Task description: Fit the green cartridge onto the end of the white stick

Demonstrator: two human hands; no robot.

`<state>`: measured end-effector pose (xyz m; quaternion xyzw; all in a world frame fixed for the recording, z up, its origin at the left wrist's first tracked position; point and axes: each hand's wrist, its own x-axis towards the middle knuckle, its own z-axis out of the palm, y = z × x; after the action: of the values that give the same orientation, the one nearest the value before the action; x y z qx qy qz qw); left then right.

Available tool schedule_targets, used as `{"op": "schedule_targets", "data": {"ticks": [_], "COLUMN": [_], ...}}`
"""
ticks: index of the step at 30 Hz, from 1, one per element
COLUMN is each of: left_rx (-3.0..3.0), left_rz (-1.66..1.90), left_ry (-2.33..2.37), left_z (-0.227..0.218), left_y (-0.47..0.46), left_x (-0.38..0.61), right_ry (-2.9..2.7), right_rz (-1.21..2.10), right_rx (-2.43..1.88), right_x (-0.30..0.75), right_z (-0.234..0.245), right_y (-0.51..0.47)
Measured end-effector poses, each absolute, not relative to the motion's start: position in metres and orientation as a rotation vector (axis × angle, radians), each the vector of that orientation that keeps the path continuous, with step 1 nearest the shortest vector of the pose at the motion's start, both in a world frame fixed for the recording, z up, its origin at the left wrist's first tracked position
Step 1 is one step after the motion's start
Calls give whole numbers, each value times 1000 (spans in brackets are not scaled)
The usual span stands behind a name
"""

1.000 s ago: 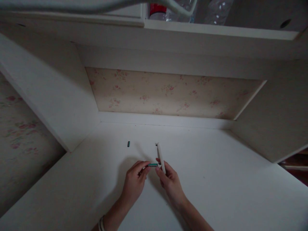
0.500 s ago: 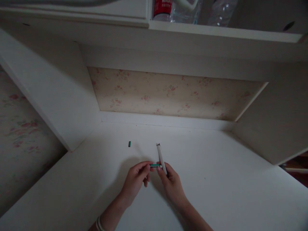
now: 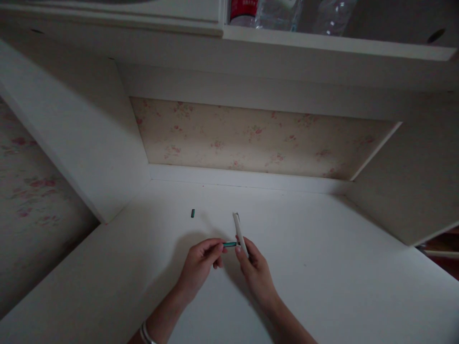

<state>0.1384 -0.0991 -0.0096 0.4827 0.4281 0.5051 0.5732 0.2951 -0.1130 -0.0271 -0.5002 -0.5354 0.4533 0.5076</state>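
My left hand [image 3: 202, 260] pinches one end of a slim green-and-black battery [image 3: 230, 244] between thumb and fingers, above the white tabletop. The battery lies level, and its other end points at my right hand [image 3: 255, 267]. That hand is closed round the lower part of a slim white stick-shaped device [image 3: 239, 229], which leans away from me with its far end up. The battery's right end meets the device's side by my right thumb; whether it touches I cannot tell. A second green-and-black battery [image 3: 192, 213] lies on the tabletop, farther back and left.
The white tabletop [image 3: 344, 272] is bounded by a left side panel [image 3: 86, 143], a right panel [image 3: 405, 191] and a low back strip [image 3: 251, 178]. An overhead shelf [image 3: 322, 42] holds clear bottles [image 3: 279, 14] and a red-labelled bottle [image 3: 244, 8].
My left fingers have shifted up slightly and turned the battery a little, so less of its dark side shows. The right hand keeps its grip on the white device.
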Motion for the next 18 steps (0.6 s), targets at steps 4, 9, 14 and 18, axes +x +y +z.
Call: {"op": "schedule_targets", "data": {"ticks": [4,9,14,18], "left_rx": [1083,953,873,846], "left_rz": [1275,1326,1329,1338], "left_ry": [1068,1060,1060,1045], "left_z": [-11,-11,-9,-9], "left_y": [-97,-96,-96,-96], "left_x": [136,137,138,139], "right_ry": [-1221,-1349,-1445,-1323], "right_rz": [1145,1170,1229,1321], "right_rx": [-1185,-1157,-1094,-1100], "right_x": [294,287,279,277], "right_z": [-28,-25,-18,-19], "right_y": [-116,-124,-133,-134]}}
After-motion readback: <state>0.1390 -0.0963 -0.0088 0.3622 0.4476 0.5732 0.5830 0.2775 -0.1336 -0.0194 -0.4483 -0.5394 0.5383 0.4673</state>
